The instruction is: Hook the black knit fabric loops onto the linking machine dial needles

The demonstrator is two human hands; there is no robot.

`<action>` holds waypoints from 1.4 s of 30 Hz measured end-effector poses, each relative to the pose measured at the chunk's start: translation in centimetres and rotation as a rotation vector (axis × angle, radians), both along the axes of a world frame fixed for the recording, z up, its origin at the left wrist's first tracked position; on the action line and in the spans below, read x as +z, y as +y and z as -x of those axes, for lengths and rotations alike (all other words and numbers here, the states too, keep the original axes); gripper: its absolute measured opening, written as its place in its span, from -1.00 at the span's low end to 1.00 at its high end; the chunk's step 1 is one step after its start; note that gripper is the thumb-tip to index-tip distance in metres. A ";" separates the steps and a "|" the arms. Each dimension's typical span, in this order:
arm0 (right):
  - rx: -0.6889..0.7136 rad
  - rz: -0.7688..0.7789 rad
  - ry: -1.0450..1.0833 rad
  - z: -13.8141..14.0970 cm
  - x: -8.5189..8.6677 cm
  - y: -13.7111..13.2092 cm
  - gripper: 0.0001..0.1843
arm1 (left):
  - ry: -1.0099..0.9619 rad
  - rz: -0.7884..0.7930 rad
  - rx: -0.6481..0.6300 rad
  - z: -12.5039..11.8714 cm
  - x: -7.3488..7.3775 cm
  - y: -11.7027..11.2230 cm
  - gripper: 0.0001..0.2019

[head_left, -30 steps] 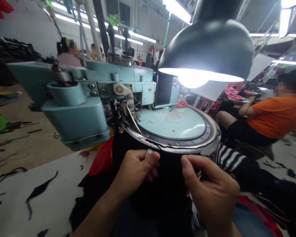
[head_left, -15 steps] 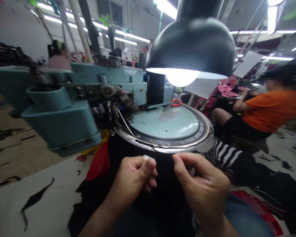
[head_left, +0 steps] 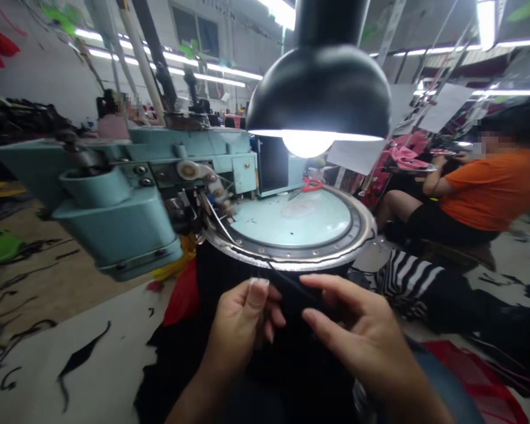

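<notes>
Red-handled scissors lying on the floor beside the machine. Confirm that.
Wrong place: the head view shows the red-handled scissors lying at the far edge of the pale blue round plate of the circular linking machine, not on the floor.

The black knit fabric (head_left: 291, 353) hangs in a heavy fold from the 6 o'clock edge of the linking machine's dial (head_left: 291, 218), its top meeting the toothed metal rim (head_left: 287, 262). A thin dark strip (head_left: 291, 284) runs from the rim toward 4 o'clock. The left hand (head_left: 242, 324) pinches the cloth between thumb and fingers; the right hand (head_left: 362, 335) sits just beside, fingers spread, though the dark knit makes any contact hard to judge.
</notes>
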State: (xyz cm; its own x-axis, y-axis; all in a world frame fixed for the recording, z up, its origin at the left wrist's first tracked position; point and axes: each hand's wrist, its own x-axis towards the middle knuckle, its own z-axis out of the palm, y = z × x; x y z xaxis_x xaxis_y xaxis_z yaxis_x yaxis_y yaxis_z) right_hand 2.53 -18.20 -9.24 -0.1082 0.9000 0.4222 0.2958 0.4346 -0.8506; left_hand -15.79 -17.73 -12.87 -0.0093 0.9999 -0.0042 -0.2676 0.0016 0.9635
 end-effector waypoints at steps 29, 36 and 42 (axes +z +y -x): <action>0.112 0.331 0.423 -2.3 -3.3 1.2 -0.80 | 0.061 0.063 0.028 -1.7 1.6 1.4 -0.34; -0.071 -0.326 0.031 1.7 -0.4 2.2 -0.86 | 0.070 -0.054 0.060 -1.2 0.5 2.0 -0.33; -0.212 -0.433 -0.017 2.1 -0.6 2.3 -0.86 | 0.118 -0.090 0.093 -1.8 0.0 1.4 -0.35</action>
State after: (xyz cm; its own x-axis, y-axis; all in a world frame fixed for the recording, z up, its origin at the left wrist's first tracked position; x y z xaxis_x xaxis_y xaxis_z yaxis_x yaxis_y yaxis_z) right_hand 0.39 -15.87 -9.81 0.0482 0.6449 0.7627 0.4286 0.6764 -0.5990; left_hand -13.98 -16.34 -12.87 -0.0975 0.9910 0.0917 -0.1476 -0.1055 0.9834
